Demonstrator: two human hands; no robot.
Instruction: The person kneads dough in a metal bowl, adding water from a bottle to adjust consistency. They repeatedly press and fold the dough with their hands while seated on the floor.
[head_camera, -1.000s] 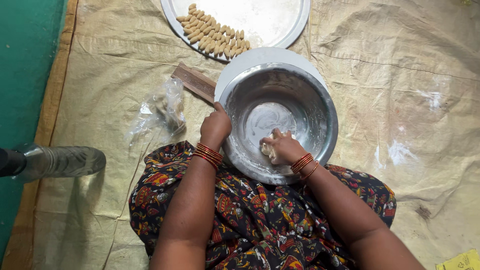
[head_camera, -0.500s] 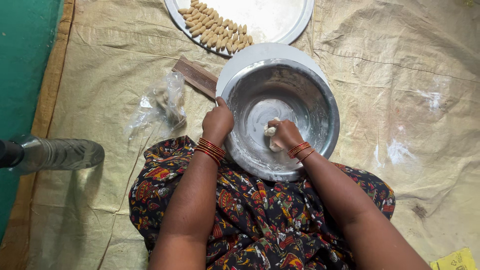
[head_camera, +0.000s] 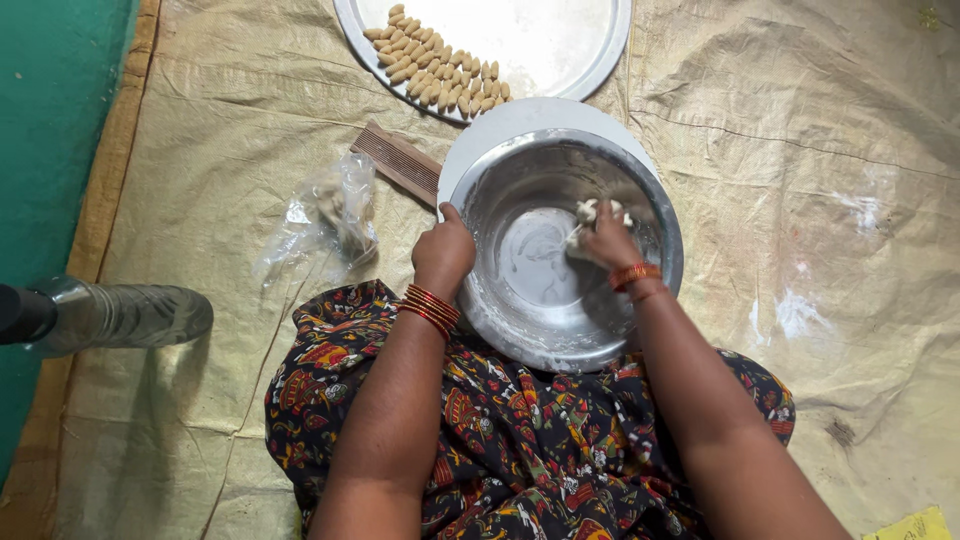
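Observation:
A large steel bowl (head_camera: 520, 330) stands on the cloth in front of my lap. My left hand (head_camera: 443, 250) grips the bowl's left rim. My right hand (head_camera: 603, 238) is inside the bowl, closed around a lump of pale dough (head_camera: 588, 210) near the far wall. Smears of dough coat the bowl's bottom. Red bangles circle both wrists.
A round steel plate (head_camera: 560, 50) at the top holds several small shaped dough pieces (head_camera: 435, 70). A ribbed wooden board (head_camera: 398, 162) and a crumpled clear plastic bag (head_camera: 330, 215) lie left of the bowl. A plastic bottle (head_camera: 110, 315) lies at the far left. Beige sackcloth (head_camera: 800, 150) covers the floor.
My right hand has moved with the dough from the bowl's near side up towards its far wall. My left hand stays on the rim.

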